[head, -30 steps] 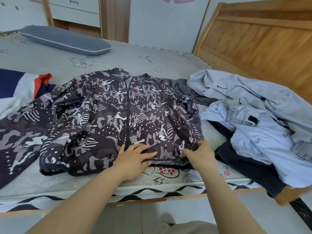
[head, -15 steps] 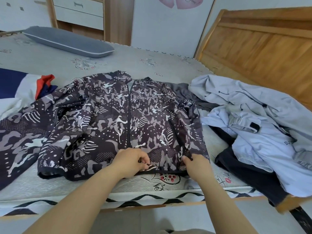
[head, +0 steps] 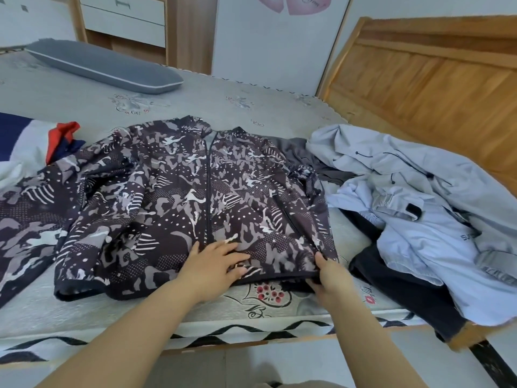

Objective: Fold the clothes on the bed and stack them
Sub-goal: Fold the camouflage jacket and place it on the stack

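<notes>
Fingers [head: 232, 254] of the left hand [head: 215, 268] lie straight and slightly spread, pressing flat on the camouflage jacket [head: 195, 203] near its hem, just beside the lower end of the zipper [head: 209, 189]. At 3 o'clock from it, the right hand [head: 331, 271] pinches the jacket's hem corner, thumb on top and the other fingers curled under the edge. The jacket lies front up and zipped on the bed [head: 251, 107], its collar pointing to 12 o'clock and one sleeve [head: 25, 225] spread out toward 9 o'clock. A pale blue jacket [head: 419, 208] lies crumpled at 3 o'clock, overlapping a dark garment [head: 397, 281] that hangs over the bed's near edge. At 10 o'clock lies a red, white and navy garment [head: 33, 135]; farther off at 11 o'clock rests a grey pillow [head: 103, 67]. The wooden headboard [head: 433, 79] stands at 2 o'clock.
</notes>
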